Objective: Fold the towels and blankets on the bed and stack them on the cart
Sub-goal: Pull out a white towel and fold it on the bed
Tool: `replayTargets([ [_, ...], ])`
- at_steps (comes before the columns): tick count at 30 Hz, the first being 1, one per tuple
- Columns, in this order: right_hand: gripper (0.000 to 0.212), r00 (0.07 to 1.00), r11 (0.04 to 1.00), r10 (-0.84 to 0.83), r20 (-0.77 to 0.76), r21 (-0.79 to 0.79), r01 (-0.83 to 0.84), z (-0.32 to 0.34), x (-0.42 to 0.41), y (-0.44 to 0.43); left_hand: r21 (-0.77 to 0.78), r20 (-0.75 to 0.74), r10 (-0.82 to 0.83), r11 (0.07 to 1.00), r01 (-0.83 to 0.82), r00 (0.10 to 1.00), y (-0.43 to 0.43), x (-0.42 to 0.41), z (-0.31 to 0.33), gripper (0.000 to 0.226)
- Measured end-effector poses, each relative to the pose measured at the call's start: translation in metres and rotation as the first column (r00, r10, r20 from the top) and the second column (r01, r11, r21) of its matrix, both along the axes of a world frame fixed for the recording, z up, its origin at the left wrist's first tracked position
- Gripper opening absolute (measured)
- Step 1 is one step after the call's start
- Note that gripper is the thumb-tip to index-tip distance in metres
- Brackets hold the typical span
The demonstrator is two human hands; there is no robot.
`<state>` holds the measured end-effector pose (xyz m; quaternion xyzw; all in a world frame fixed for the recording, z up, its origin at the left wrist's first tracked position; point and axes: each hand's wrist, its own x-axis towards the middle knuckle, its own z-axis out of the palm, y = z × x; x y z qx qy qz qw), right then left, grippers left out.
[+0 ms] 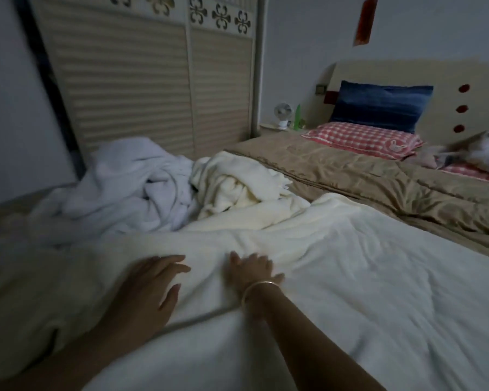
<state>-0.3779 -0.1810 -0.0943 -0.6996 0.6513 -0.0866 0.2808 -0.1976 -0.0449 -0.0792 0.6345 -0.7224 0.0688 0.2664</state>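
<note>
A large cream-white blanket [336, 263] lies spread across the near part of the bed. My left hand [156, 280] rests flat on it, fingers straight and pointing right. My right hand [251, 270], with a gold bangle on the wrist, presses on the blanket just to the right, fingers spread. Behind them lie a crumpled white towel heap [130, 190] and a crumpled cream blanket [232, 182]. No cart is in view.
A tan quilt [364, 176] covers the far half of the bed. A red checked pillow [364, 139] and a blue pillow [378, 107] lean at the headboard [463, 74]. A slatted wardrobe [141, 80] stands behind the heaps. A small fan [283, 114] and a green bottle [297, 117] sit on the nightstand.
</note>
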Motion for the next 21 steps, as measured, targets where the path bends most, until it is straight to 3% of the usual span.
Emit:
replayTargets([
  [2, 0.052, 0.955, 0.980, 0.140, 0.259, -0.175, -0.097, 0.009, 0.053, 0.025, -0.023, 0.023, 0.059, 0.998, -0.059, 0.998, 0.024, 0.029, 0.008, 0.031],
  [3, 0.051, 0.913, 0.955, 0.177, 0.368, -0.288, -0.069, 0.018, 0.070, 0.033, -0.047, 0.015, 0.105, 0.993, -0.104, 0.994, 0.030, 0.044, 0.015, 0.033],
  [5, 0.054, 0.873, 0.846, 0.263, 0.412, -0.533, -0.003, 0.041, 0.090, 0.043, -0.084, -0.043, 0.192, 0.977, -0.195, 0.980, 0.037, 0.077, 0.027, 0.036],
  [8, 0.032, 0.903, 0.675, 0.383, 0.193, -0.727, -0.131, 0.057, 0.099, 0.017, 0.013, -0.174, 0.397, 0.916, -0.401, 0.901, 0.038, 0.126, 0.040, 0.029],
  [10, 0.031, 0.939, 0.702, 0.328, -0.105, -0.638, -0.317, 0.064, 0.094, -0.012, 0.131, -0.181, 0.494, 0.869, -0.477, 0.850, 0.035, 0.158, 0.039, 0.032],
  [12, 0.032, 0.880, 0.754, 0.298, -0.369, -0.475, -0.455, 0.066, 0.081, -0.039, 0.321, -0.148, 0.553, 0.811, -0.488, 0.820, 0.033, 0.185, 0.035, 0.041],
  [14, 0.034, 0.832, 0.779, 0.330, -0.447, -0.368, -0.507, 0.066, 0.073, -0.054, 0.507, -0.089, 0.513, 0.761, -0.404, 0.854, 0.033, 0.202, 0.027, 0.050],
  [15, 0.034, 0.808, 0.770, 0.300, -0.508, -0.371, -0.519, 0.063, 0.070, -0.062, 0.538, -0.070, 0.480, 0.756, -0.372, 0.874, 0.034, 0.205, 0.023, 0.042],
  [19, 0.054, 0.639, 0.758, 0.120, -0.760, -0.346, -0.553, 0.049, 0.055, -0.077, 0.384, -0.085, 0.369, 0.869, -0.311, 0.925, 0.030, 0.211, 0.014, 0.034],
  [21, 0.048, 0.581, 0.703, 0.113, -0.806, -0.348, -0.620, 0.050, 0.044, -0.076, 0.323, -0.010, 0.355, 0.886, -0.333, 0.935, 0.023, 0.210, 0.014, 0.036],
])
